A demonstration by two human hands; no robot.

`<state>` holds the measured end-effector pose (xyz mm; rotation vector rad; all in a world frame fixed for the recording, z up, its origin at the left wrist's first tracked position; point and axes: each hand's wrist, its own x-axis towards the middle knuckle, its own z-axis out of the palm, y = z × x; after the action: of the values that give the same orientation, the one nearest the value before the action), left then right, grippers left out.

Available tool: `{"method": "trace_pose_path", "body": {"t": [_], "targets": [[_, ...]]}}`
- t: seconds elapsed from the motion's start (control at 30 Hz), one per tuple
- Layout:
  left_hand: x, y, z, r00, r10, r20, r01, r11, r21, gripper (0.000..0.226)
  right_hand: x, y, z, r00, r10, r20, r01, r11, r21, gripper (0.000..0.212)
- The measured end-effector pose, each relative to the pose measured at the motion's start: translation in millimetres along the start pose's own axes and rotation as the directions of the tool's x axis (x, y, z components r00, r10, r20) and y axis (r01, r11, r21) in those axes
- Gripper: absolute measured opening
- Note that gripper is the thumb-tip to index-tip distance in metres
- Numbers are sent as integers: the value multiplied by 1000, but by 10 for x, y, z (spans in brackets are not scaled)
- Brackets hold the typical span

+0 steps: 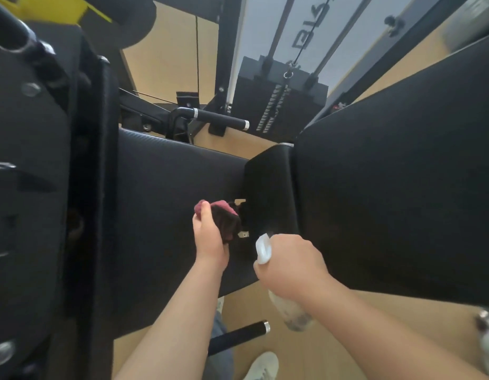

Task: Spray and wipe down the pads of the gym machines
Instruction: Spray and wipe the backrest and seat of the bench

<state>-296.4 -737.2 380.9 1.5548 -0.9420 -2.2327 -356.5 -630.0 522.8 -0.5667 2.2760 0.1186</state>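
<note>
1. Black padding fills most of your head view. A long seat pad (161, 187) runs across the middle, a smaller pad (268, 185) stands at its right end, and a big back pad (388, 201) takes up the right side.
2. Your left hand (210, 237) is clenched round a bunched maroon cloth (201, 208), thumb on top. It holds the cloth against the seat pad, just beside the gap before the smaller pad.
3. Your right hand (290, 264) is wrapped round the neck of a spray bottle (292, 314). Its white trigger head (263, 248) sticks out past your fingers, close to the smaller pad. The clear body hangs below your wrist, over the wooden floor (333, 333).
4. Your two hands are near each other but apart.
5. Beyond the seat pad you can see a black handle (221, 119) with silver ends. To its right is a weight stack (279, 105) with rods rising from it.
6. Below the seat pad a second handle (238, 338) juts out over the floor, and a pale shoe (262, 366) shows at the bottom edge.
7. On the left a black machine frame (32, 187) stands close and blurred, with a yellow part (59, 9) at the top.
</note>
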Motion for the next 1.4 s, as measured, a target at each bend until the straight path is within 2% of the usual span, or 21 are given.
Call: {"method": "trace_pose_path", "body": {"t": [0.13,0.27,0.33,0.43,0.5,0.53,0.63,0.7,0.77,0.83,0.9,0.97,1.1,1.17,1.23,1.33,1.4], "targets": [[-58,27,-56,999,26,37,-27,1000,12,53,-66,94,-135,994,14,107,-28,991,132,22],[-161,-4,1,993,45,109,-59,989,134,37,-17,83,-613,998,-35,46,23,974,224,24],[-235,-57,86,987,89,134,-119,963,240,33,75,51,-903,998,-63,10,57,957,284,22],[-413,-279,312,944,157,291,-270,874,405,44,271,38,-1174,991,-113,-76,129,962,242,21],[-569,-494,495,886,148,440,-369,800,473,56,394,66,-1218,981,-136,-135,163,963,214,20],[-602,-592,557,871,140,471,-399,759,514,62,448,84,-1211,977,-143,-159,177,959,222,19],[-408,-571,734,863,161,478,-431,730,531,66,561,117,-1152,974,-122,-193,178,933,312,19],[-75,-405,937,878,164,450,-410,744,528,67,614,143,-1122,978,-111,-176,171,910,379,18],[363,-211,1192,894,154,420,-396,711,582,73,675,184,-1114,980,-114,-166,176,885,432,13],[682,-67,1375,884,163,438,-423,677,602,72,748,214,-1125,979,-110,-174,177,880,441,7],[796,-43,1378,868,203,453,-451,704,549,67,828,198,-1122,974,-113,-195,188,884,427,6],[720,-122,1263,863,210,461,-448,739,503,70,868,191,-1098,971,-96,-221,185,884,429,8],[22,-433,803,816,278,508,-549,647,529,90,901,219,-999,967,-93,-238,196,866,460,16],[-360,-582,549,796,205,569,-534,679,503,85,901,218,-962,962,-101,-255,211,867,451,20],[-583,-743,381,822,151,550,-489,683,543,71,859,220,-921,958,-113,-262,224,868,444,20],[-599,-738,378,927,140,348,-333,737,588,46,711,210,-836,959,-138,-246,234,877,419,19],[-527,-587,390,953,151,264,-278,783,556,43,601,200,-750,960,-147,-240,238,879,413,19]]}}
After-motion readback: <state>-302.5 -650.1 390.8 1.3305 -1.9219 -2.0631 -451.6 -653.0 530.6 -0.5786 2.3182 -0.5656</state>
